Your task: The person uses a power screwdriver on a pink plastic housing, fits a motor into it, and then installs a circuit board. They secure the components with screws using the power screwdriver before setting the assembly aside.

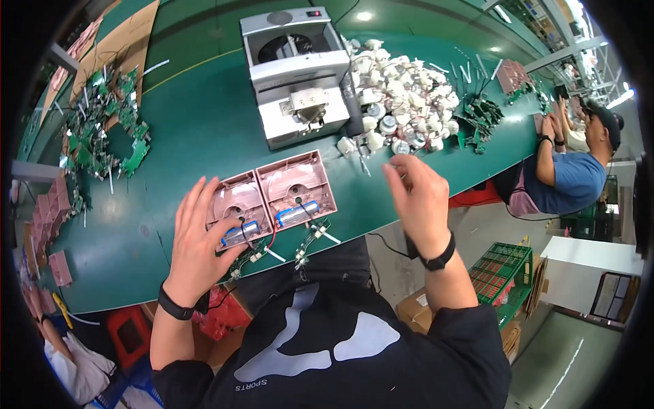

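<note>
Two pink plastic housings lie side by side in front of me on the green table. Each one, the left housing and the right housing, has a blue-wrapped cylindrical battery at its near side, as the right battery shows. Small circuit boards on wires hang from their near edges. My left hand grips the left housing, fingers along its left wall and thumb by its battery. My right hand is raised to the right of the housings, fingers curled toward the thumb; whatever they may hold is hidden.
A grey machine stands beyond the housings. White motor-like parts are heaped beside it, with dark wires farther right. Green circuit boards and stacked pink housings lie left. A co-worker sits at the right.
</note>
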`<state>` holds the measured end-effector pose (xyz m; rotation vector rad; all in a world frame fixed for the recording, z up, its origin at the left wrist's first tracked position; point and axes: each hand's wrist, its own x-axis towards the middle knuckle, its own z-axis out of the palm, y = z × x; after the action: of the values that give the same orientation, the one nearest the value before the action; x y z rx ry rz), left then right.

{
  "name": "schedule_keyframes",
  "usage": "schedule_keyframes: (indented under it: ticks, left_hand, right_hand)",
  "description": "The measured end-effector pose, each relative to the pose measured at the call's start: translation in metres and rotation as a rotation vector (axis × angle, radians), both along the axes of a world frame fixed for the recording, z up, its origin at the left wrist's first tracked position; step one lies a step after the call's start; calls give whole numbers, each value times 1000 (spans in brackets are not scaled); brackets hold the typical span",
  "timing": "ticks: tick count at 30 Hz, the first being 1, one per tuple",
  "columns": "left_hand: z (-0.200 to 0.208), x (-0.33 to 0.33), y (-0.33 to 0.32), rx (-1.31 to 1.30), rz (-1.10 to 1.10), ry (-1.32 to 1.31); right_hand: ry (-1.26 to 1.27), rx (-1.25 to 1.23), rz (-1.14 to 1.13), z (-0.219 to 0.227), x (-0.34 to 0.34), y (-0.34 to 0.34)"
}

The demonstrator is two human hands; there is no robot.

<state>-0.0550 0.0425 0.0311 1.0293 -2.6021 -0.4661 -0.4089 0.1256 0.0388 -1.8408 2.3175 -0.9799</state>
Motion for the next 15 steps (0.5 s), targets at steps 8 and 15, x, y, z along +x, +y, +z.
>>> schedule_keyframes:
  ticks: [8,15]
  left_hand:
    - [20,23,34,121,240,105]
    - [-16,22,72,48,253,52]
  right_hand:
    - [63,112,135,-25,-35,-12]
    - [369,80,202,-36,-33,-51]
